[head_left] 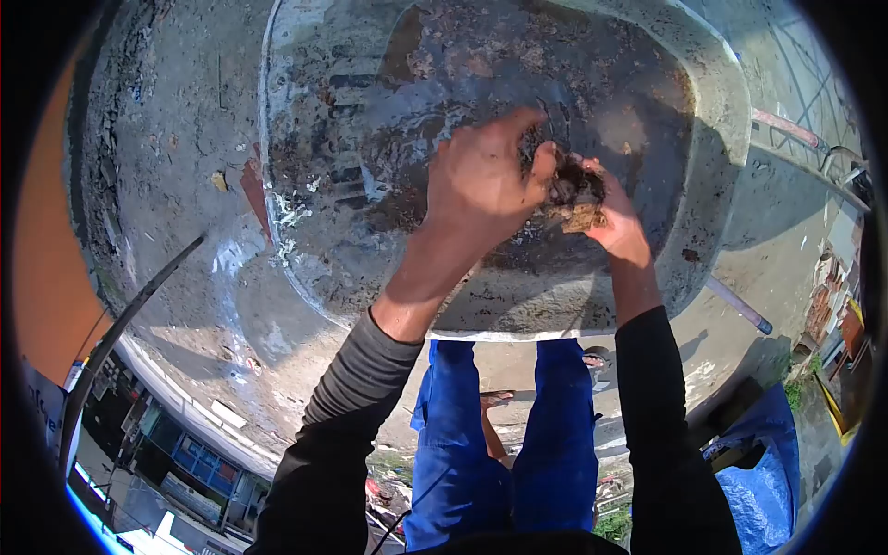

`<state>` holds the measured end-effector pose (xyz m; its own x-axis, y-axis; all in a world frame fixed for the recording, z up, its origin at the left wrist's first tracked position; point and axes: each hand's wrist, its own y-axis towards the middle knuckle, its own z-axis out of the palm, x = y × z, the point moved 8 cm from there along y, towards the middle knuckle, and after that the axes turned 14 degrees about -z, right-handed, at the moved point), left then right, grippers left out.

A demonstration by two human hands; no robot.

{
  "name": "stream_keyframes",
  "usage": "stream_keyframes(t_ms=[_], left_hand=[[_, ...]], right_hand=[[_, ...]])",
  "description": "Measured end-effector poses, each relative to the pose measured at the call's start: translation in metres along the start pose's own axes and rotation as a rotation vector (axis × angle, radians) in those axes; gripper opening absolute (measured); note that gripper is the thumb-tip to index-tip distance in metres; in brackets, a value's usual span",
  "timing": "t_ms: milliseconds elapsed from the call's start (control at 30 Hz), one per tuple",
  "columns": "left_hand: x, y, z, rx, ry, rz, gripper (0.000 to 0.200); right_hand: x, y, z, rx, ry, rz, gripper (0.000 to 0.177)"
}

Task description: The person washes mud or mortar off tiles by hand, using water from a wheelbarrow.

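A large pale tub [518,319] with dirty walls holds murky water [416,111] with brown debris floating in it. Over the water, a wet, dark brown clump of debris [575,190] is between my two hands. My right hand [618,217] has its fingers curled round the clump from the right. Just left of it is my left hand [486,176], its back turned up, the thumb at the clump's edge and the index finger stretched away from it. Its other fingertips are hidden below.
Concrete ground [185,111] surrounds the tub. A pole [740,305] shows at the tub's lower right and a metal bar [795,129] at its upper right. A curved dark rod [139,301] is at the left. Blue plastic sheeting [763,481] lies at the lower right.
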<state>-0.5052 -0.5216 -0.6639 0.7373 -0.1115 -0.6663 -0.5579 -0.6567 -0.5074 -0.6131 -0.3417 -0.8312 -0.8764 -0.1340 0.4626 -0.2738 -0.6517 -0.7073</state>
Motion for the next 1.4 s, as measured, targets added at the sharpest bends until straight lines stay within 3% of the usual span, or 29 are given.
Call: stream_keyframes(t_ms=[133,200,233,267,333,367,433,467,500,567,600,633,700,767,833,867,900,933,967,1000,1067,1100,1167,1233,1300,1333,1367,1400], left_hand=[[0.048,0.142,-0.017,-0.521,0.226,0.444,0.047],[0.083,0.195,-0.003,-0.192,0.166,0.215,0.055],[0.093,0.210,0.007,-0.190,0.165,0.216,0.055],[0.110,0.224,0.023,-0.099,-0.029,0.202,0.057],[0.124,0.229,0.048,-0.009,-0.455,0.117,0.054],[0.114,0.230,0.064,-0.006,-0.449,0.113,0.054],[0.131,0.234,0.074,-0.293,-0.499,-0.203,0.031],[0.109,0.220,0.089,0.083,-0.796,-0.249,0.031],[0.109,0.219,0.099,0.091,-0.795,-0.257,0.031],[0.108,0.221,0.124,0.191,-1.497,-0.382,0.031],[0.106,0.195,0.117,0.125,-1.584,-0.518,0.043],[0.114,0.191,0.119,0.130,-1.582,-0.508,0.043],[0.117,0.183,0.134,0.485,-2.066,-0.313,0.036],[0.090,0.128,0.107,0.508,-2.004,-0.204,0.035],[0.092,0.088,0.106,0.487,-1.923,-0.372,0.042],[0.096,0.069,0.106,0.467,-1.870,-0.471,0.039],[0.102,0.052,0.106,0.448,-1.811,-0.567,0.037],[0.099,0.035,0.109,0.518,-1.823,-0.583,0.037],[0.094,0.023,0.110,0.591,-1.832,-0.592,0.037],[0.095,0.012,0.108,0.625,-1.804,-0.585,0.037],[0.107,-0.018,0.116,0.558,-1.564,-0.826,0.037],[0.079,-0.038,0.108,0.491,-1.556,-0.849,0.034],[0.083,-0.054,0.120,0.582,-1.520,-0.765,0.031],[0.059,-0.080,0.123,0.462,-1.376,-0.759,0.028],[0.016,-0.123,0.128,0.342,-1.116,-0.736,0.023],[-0.007,-0.144,0.140,0.344,-0.938,-0.657,0.020],[-0.028,-0.167,0.151,0.337,-0.772,-0.562,0.017],[-0.052,-0.187,0.161,0.361,-0.569,-0.252,0.017]], right_hand=[[0.140,0.073,0.013,-0.111,-0.454,-0.401,0.033],[0.172,0.109,0.013,-0.197,-0.655,-0.461,0.034],[0.174,0.120,0.019,-0.236,-0.677,-0.454,0.034],[0.170,0.142,0.015,-0.239,-0.676,-0.451,0.034],[0.156,0.176,0.020,-0.124,-1.008,-0.507,0.035],[0.146,0.185,0.021,-0.124,-1.002,-0.502,0.035],[0.104,0.197,0.047,-0.035,-0.667,-0.309,0.027],[0.089,0.190,0.060,-0.043,-0.663,-0.304,0.027],[0.072,0.175,0.082,0.016,-0.407,-0.321,0.025],[0.044,0.190,0.096,0.068,-0.040,-0.303,0.021],[0.042,0.167,0.106,-0.043,-0.183,-0.448,0.030],[0.045,0.137,0.119,-0.152,-0.326,-0.598,0.041],[0.045,0.113,0.129,-0.124,-0.801,-0.853,0.037],[0.041,0.054,0.157,-0.070,-1.191,-0.968,0.028],[0.031,-0.002,0.172,0.003,-1.383,-1.177,0.022],[0.030,-0.021,0.173,-0.026,-1.378,-1.196,0.022],[0.027,-0.035,0.172,-0.111,-1.560,-1.156,0.023],[0.025,-0.052,0.170,-0.204,-1.737,-1.093,0.025],[0.030,-0.071,0.170,-0.246,-1.730,-1.106,0.025],[0.034,-0.088,0.169,-0.265,-1.721,-1.103,0.028],[0.049,-0.127,0.166,-0.290,-1.697,-1.140,0.035],[0.056,-0.145,0.160,-0.356,-1.695,-1.145,0.035],[0.060,-0.177,0.126,-0.398,-1.084,-1.151,0.032],[0.043,-0.200,0.082,-0.570,-0.849,-0.940,0.038],[-0.002,-0.213,0.041,-0.564,-0.182,-0.697,0.030],[-0.034,-0.210,0.021,-0.588,0.160,-0.637,0.035],[-0.024,-0.243,0.025,-0.546,0.186,-0.634,0.040],[-0.024,-0.267,0.022,-0.575,0.322,-0.673,0.040]])
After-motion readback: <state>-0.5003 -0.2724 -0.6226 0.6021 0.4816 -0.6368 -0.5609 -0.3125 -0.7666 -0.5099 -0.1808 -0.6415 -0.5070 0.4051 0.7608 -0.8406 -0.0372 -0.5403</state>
